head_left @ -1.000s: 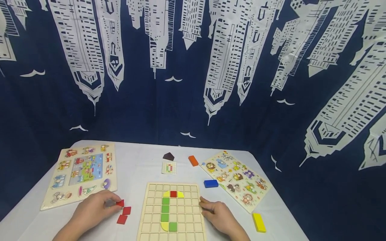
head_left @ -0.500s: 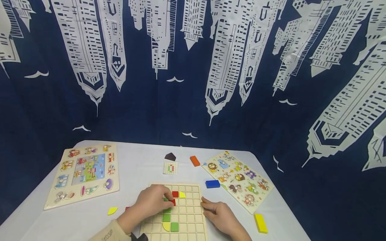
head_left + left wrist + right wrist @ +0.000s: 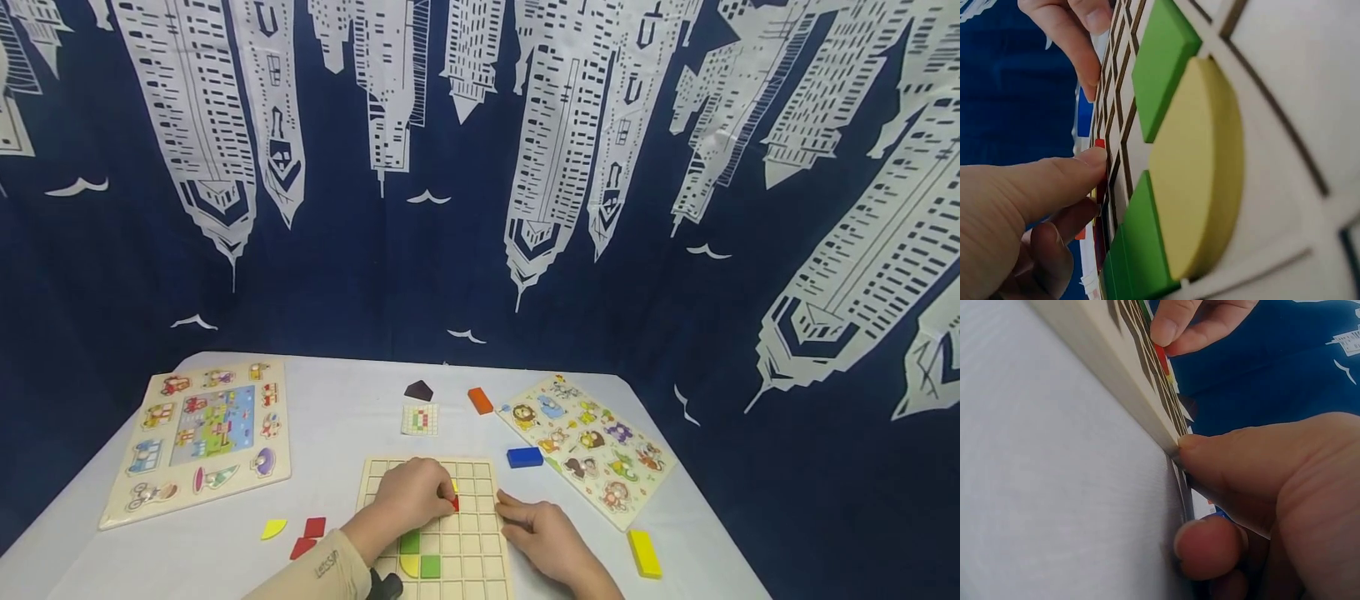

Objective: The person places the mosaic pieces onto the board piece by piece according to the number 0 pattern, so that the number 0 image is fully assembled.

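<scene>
My left hand (image 3: 412, 493) is over the middle of a wooden grid board (image 3: 476, 546), pinching a small red square tile (image 3: 456, 503) between thumb and fingers, close to the grid. In the left wrist view that red tile (image 3: 1100, 145) shows at the thumb tip. Green square tiles (image 3: 1163, 75) and a yellow quarter-circle tile (image 3: 1194, 169) sit in the board's cells; the left hand hides the upper ones in the head view. My right hand (image 3: 546, 537) touches the board's right edge, its forefinger (image 3: 1229, 453) extended against the side.
Left of the board lie two red tiles (image 3: 315, 527) and a yellow quarter-circle (image 3: 273, 529). A small pattern card (image 3: 420, 419) and dark pentagon (image 3: 419, 390) are beyond. Blue (image 3: 525, 457), orange (image 3: 481, 401) and yellow blocks (image 3: 644, 554) lie right. Picture puzzles (image 3: 281, 454) (image 3: 622, 517) flank both sides.
My left hand has taken a red tile from the pile on the left and carried it over the board, then further right across the grid. The right hand stays at the edge.
</scene>
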The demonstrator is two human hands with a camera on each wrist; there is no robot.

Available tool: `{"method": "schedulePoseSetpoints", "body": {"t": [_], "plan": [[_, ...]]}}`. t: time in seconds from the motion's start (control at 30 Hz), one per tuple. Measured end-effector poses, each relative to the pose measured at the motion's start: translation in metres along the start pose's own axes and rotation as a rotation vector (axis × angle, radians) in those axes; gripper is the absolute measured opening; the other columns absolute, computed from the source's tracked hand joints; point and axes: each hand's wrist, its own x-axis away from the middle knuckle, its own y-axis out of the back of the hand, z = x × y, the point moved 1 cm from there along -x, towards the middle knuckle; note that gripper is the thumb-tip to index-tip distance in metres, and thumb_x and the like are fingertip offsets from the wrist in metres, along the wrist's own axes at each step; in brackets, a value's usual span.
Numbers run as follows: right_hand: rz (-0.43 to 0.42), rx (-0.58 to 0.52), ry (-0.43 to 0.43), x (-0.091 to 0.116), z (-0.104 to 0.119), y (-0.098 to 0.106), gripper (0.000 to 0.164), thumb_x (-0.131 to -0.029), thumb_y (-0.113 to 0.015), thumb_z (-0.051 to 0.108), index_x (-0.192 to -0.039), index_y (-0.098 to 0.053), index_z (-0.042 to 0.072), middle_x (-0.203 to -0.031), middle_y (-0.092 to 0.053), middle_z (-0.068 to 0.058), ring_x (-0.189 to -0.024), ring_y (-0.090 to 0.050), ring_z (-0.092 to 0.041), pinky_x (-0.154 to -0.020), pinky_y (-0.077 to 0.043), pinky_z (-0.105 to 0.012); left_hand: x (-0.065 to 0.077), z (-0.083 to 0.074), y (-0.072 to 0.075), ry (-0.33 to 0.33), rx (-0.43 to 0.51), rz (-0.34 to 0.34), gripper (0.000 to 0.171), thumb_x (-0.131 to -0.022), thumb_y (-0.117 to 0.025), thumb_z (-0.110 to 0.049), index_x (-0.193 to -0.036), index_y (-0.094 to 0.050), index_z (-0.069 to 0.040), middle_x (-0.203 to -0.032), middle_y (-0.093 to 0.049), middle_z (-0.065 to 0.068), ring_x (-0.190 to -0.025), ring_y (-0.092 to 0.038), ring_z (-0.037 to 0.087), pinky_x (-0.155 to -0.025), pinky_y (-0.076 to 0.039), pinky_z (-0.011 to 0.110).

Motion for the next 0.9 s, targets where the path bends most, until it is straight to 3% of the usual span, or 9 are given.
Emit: {"method": "schedulePoseSetpoints", "body": {"t": [0.23, 0.33, 0.4, 0.5, 0.63, 0.73, 0.9], "plan": [[-0.008, 0.02, -0.005, -0.001, -0.001, 0.001, 0.036, -0.095, -0.073, 0.021, -0.129, -0.071, 0.01, -0.147, -0.059, -0.003, -0.137, -0.055, -0.033, -0.096, -0.055, -0.042, 0.001, -0.001, 0.0, 0.078, 0.035, -0.012, 0.019, -0.076, -0.09, -0.027, -0.066, -0.075, -0.03, -0.077, -0.068, -0.018, -0.063, -0.053, 0.004, -0.052, -0.042, 0.03], [-0.009, 0.017, -0.007, -0.001, -0.001, 0.001, 0.035, -0.095, -0.072, 0.02, -0.129, -0.071, 0.01, -0.147, -0.059, -0.003, -0.137, -0.055, -0.033, -0.1, -0.052, -0.047, 0.013, -0.002, 0.014, 0.065, 0.059, 0.011, 0.008, -0.078, -0.088, -0.028, -0.078, -0.081, -0.025, -0.087, -0.073, -0.013, -0.074, -0.064, 0.008, -0.058, -0.048, 0.032], [-0.009, 0.019, -0.01, -0.001, -0.001, 0.001, 0.035, -0.095, -0.072, 0.019, -0.129, -0.072, 0.01, -0.147, -0.059, -0.002, -0.138, -0.054, -0.033, -0.106, -0.047, -0.052, 0.026, 0.002, 0.031, 0.063, 0.076, 0.012, 0.011, -0.081, -0.087, -0.028, -0.089, -0.083, -0.021, -0.095, -0.077, -0.009, -0.089, -0.07, 0.014, -0.068, -0.055, 0.038], [-0.013, 0.02, -0.014, -0.002, 0.001, -0.001, 0.034, -0.096, -0.071, 0.019, -0.128, -0.072, 0.01, -0.147, -0.059, -0.001, -0.139, -0.054, -0.032, -0.109, -0.043, -0.054, 0.052, 0.017, 0.063, 0.126, 0.076, -0.012, 0.018, -0.083, -0.085, -0.027, -0.098, -0.083, -0.019, -0.096, -0.077, -0.009, -0.099, -0.071, 0.02, -0.079, -0.056, 0.045], [-0.016, 0.028, -0.016, -0.003, 0.002, -0.002, 0.034, -0.096, -0.071, 0.018, -0.128, -0.072, 0.01, -0.147, -0.059, -0.001, -0.139, -0.054, -0.032, -0.109, -0.043, -0.054, 0.084, 0.051, 0.094, 0.298, 0.05, -0.04, 0.028, -0.083, -0.086, -0.026, -0.109, -0.081, -0.018, -0.088, -0.07, -0.013, -0.075, -0.061, 0.014, -0.065, -0.049, 0.035], [-0.023, 0.038, -0.016, -0.003, 0.001, -0.001, 0.034, -0.095, -0.071, 0.018, -0.128, -0.072, 0.01, -0.147, -0.059, -0.002, -0.138, -0.054, -0.033, -0.109, -0.043, -0.054, 0.101, 0.077, 0.101, 0.384, 0.03, -0.039, 0.035, -0.082, -0.086, -0.027, -0.115, -0.078, -0.018, -0.093, -0.069, -0.011, -0.073, -0.057, 0.012, -0.063, -0.047, 0.033], [-0.03, 0.029, -0.011, -0.002, -0.001, 0.001, 0.034, -0.095, -0.071, 0.018, -0.128, -0.072, 0.01, -0.146, -0.059, -0.003, -0.138, -0.054, -0.033, -0.109, -0.043, -0.054, 0.115, 0.105, 0.093, 0.432, 0.01, -0.008, 0.037, -0.079, -0.087, -0.04, -0.11, -0.078, -0.021, -0.102, -0.072, -0.007, -0.095, -0.067, 0.015, -0.084, -0.055, 0.049]]}}
